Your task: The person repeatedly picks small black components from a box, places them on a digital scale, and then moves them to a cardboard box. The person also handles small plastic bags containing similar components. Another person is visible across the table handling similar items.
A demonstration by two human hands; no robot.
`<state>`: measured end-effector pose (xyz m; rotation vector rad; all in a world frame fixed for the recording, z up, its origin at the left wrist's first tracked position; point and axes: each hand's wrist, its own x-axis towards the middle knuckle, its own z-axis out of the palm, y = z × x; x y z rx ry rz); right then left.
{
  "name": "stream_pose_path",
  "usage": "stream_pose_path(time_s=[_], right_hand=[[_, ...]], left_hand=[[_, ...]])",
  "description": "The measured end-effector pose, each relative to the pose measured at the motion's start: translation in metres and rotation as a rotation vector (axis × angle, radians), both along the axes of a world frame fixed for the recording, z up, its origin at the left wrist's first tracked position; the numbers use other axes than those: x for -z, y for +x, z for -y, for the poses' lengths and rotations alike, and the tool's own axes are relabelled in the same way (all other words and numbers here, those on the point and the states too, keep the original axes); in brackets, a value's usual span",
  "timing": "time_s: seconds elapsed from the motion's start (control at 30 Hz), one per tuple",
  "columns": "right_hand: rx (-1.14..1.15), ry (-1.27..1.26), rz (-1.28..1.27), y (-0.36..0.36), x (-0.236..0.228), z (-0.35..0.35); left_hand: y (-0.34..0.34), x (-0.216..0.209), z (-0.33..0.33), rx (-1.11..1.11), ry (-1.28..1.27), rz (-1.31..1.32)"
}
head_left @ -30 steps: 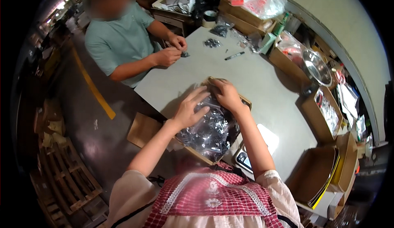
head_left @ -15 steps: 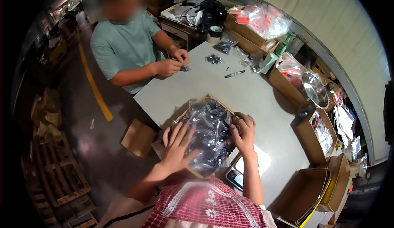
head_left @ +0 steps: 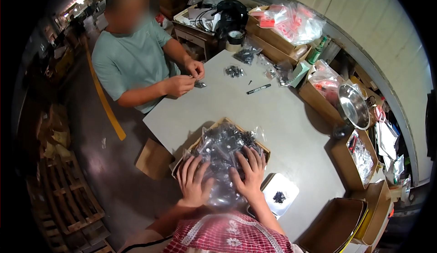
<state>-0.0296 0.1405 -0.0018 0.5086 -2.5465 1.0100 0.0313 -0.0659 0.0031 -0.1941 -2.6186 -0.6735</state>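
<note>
A cardboard box point(head_left: 267, 154) close in front of me is heaped with clear plastic bags point(head_left: 224, 150) of small dark parts. My left hand point(head_left: 195, 179) lies open over the near left of the heap, its fingers spread on the plastic. On the near right, my right hand point(head_left: 248, 173) also rests open on the bags with its fingers apart. Neither hand is wrapped round anything. Just right of my right forearm sits a white scale point(head_left: 287, 187) with a small pile of black parts point(head_left: 279, 197) on it.
Across the table point(head_left: 305, 134), a person point(head_left: 132, 64) handles something small over a little bag. A marker point(head_left: 258, 89) and a cluster of dark parts point(head_left: 234, 71) lie farther off. Along the right stand bag-filled cartons point(head_left: 318, 91), a metal bowl point(head_left: 354, 107) and an open carton point(head_left: 334, 223).
My right hand has left the box's right edge and now lies on the bags. My left hand has shifted slightly nearer. The pile on the scale has come into sight.
</note>
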Motion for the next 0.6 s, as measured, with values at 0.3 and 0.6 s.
stream_pose_path(time_s=[0.3,0.6], right_hand=[[0.053,-0.068,-0.002,-0.063,0.007,0.01],[0.095,-0.038,-0.104,-0.133,0.011,0.01]], left_hand=[[-0.064,0.002,-0.003,-0.036,0.055,-0.046],[-0.137,0.009,0.0,0.014,0.027,-0.132]])
